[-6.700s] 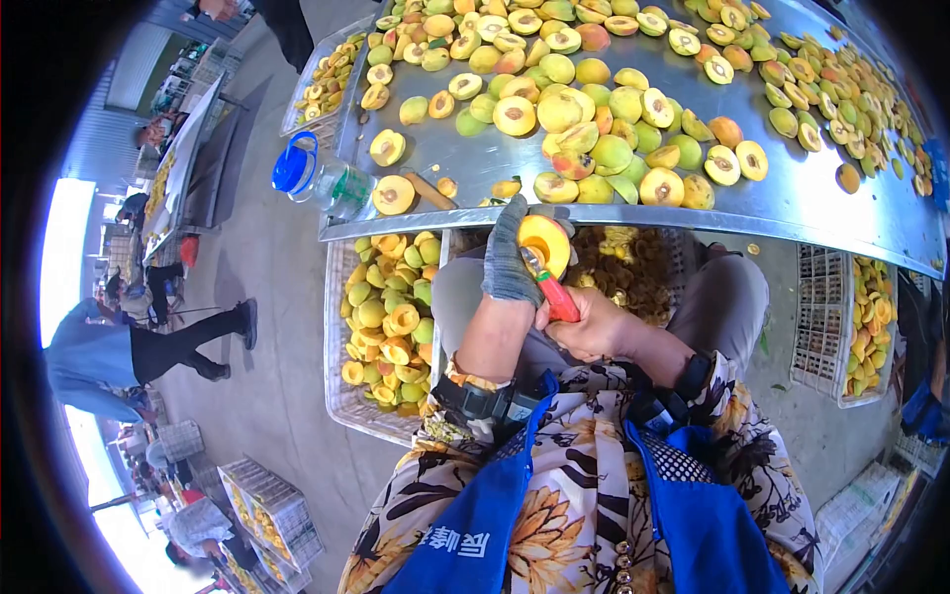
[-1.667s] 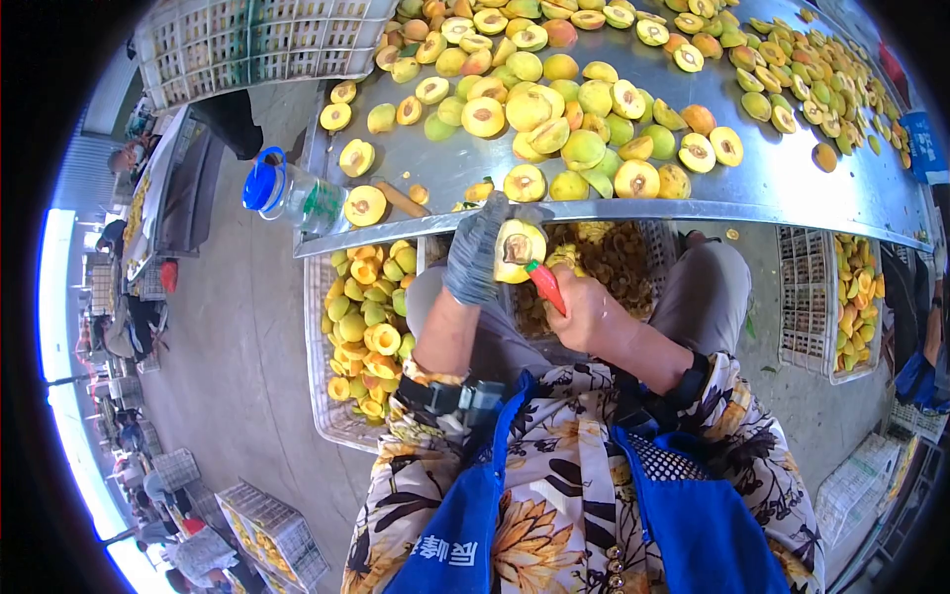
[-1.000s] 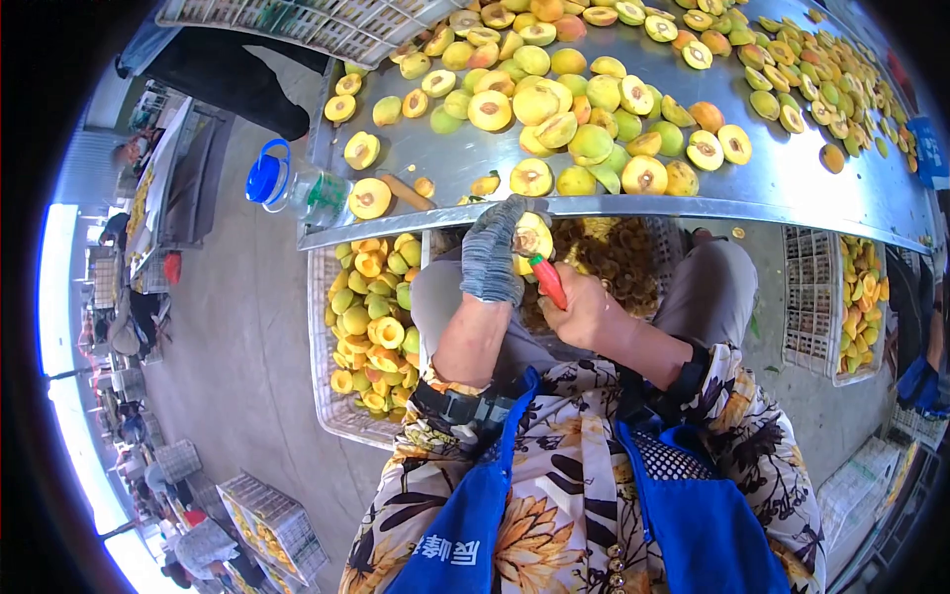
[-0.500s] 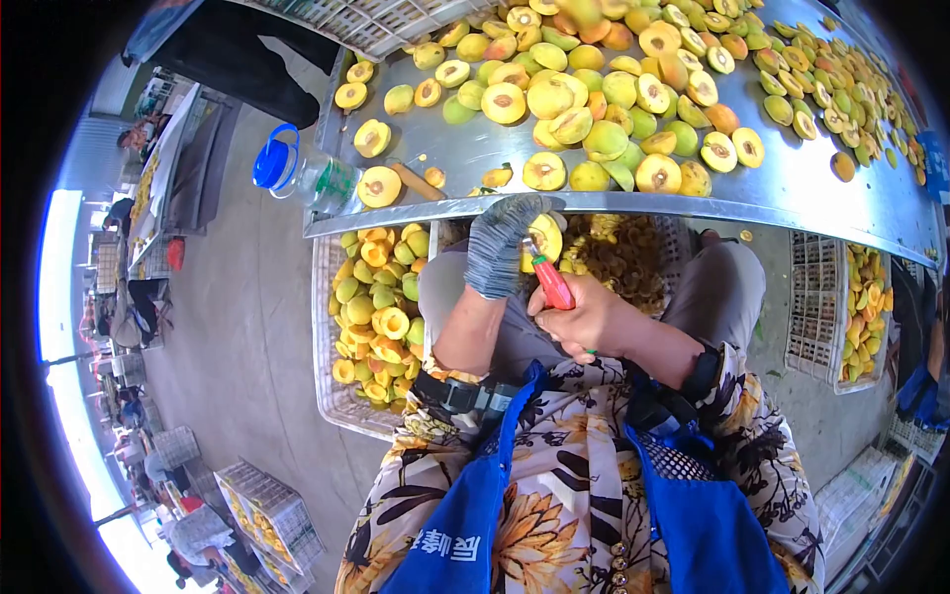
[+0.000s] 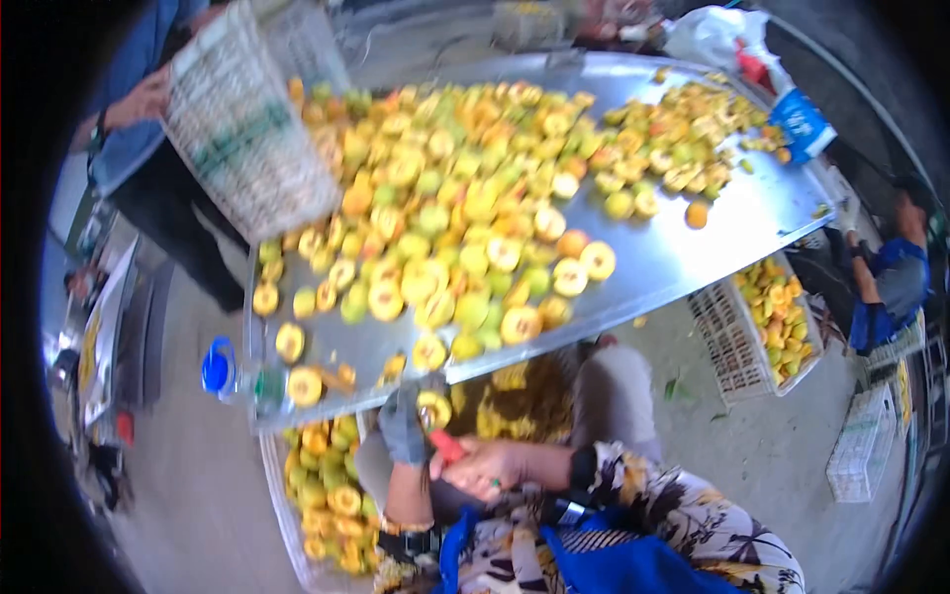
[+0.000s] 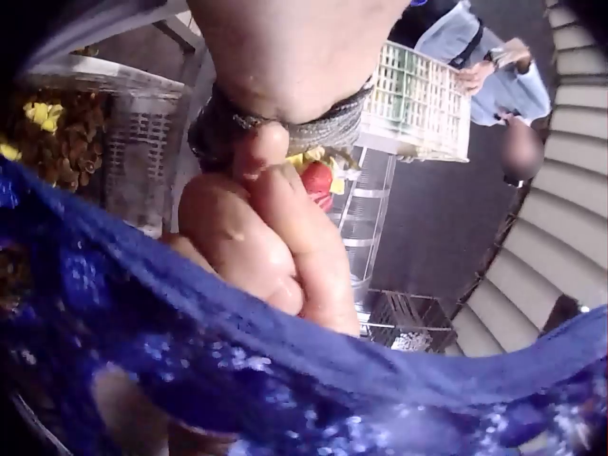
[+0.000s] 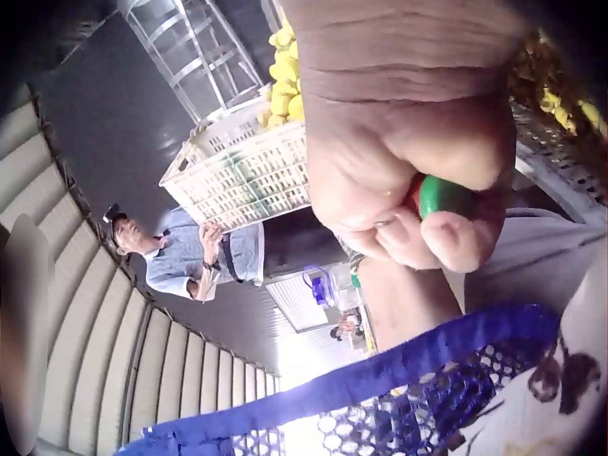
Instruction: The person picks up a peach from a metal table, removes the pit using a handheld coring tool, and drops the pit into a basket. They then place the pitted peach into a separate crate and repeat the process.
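Note:
My left hand (image 5: 401, 434), in a grey glove, holds a cut peach half (image 5: 433, 408) just below the front edge of the metal table (image 5: 396, 394). The fingers of my bare right hand (image 5: 487, 465) are curled round the handle of a red-handled pitting tool (image 5: 447, 445), whose tip end meets the cut face of the peach half. In the right wrist view, the handle's green end (image 7: 446, 197) sticks out of the fist. The left wrist view shows the glove cuff (image 6: 337, 123) right behind my right fist. The tool's tip is blurred.
Across the table, another person tilts a white crate (image 5: 252, 129) over the heaped peach halves (image 5: 435, 198). A blue-capped bottle (image 5: 220, 368) stands at the left corner. Below are a crate of pitted halves (image 5: 327, 495), a bin of scraps (image 5: 529, 406) and another full crate (image 5: 737, 342).
The head view has swung up and to the right. The other person's crate is now tilted over the table, and the peach heap has grown. My hands keep the peach half and tool.

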Tool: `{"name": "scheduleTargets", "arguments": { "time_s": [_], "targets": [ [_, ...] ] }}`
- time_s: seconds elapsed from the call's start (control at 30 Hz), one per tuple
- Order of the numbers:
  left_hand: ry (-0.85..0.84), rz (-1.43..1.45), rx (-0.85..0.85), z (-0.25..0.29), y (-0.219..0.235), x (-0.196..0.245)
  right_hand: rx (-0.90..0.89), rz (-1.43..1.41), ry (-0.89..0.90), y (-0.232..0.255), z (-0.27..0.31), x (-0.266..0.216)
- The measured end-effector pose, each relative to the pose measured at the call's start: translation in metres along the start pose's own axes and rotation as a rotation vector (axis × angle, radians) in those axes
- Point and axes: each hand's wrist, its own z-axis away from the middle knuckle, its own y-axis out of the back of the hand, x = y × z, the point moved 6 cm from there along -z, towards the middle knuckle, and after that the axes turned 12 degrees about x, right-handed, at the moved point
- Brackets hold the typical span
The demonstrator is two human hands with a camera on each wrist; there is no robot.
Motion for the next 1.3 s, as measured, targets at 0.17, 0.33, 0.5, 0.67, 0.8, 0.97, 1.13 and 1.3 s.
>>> {"name": "scheduleTargets", "arguments": {
  "time_s": [0.17,0.33,0.5,0.67,0.8,0.97,1.13,1.3],
  "targets": [
    [-0.407,-0.261,0.28,-0.045,0.068,-0.026,-0.147,0.013,0.163,-0.011,0.03,-0.014],
    [0.008,-0.418,0.365,-0.053,0.191,-0.028,0.053,0.303,0.194,0.049,0.043,-0.009],
    [-0.277,-1.184,0.435,-0.041,0.156,0.023,0.799,1.691,0.37,0.137,0.014,0.013],
    [-0.403,-1.265,-0.168,-0.067,-0.012,0.036,0.825,1.684,0.625,0.085,0.029,-0.012],
    [-0.26,-1.363,-0.364,-0.092,-0.067,-0.038,0.943,1.563,0.759,0.079,0.056,-0.022],
    [-0.259,-1.048,-0.33,-0.1,-0.062,-0.049,1.174,1.126,0.916,0.091,0.076,-0.035],
    [-0.164,-0.202,-0.23,-0.092,-0.054,-0.051,0.852,-0.157,1.134,0.107,0.135,-0.109],
    [-0.759,-0.617,-0.34,0.006,-0.077,0.082,0.99,0.514,1.043,0.06,0.124,-0.128]
  ]
}}
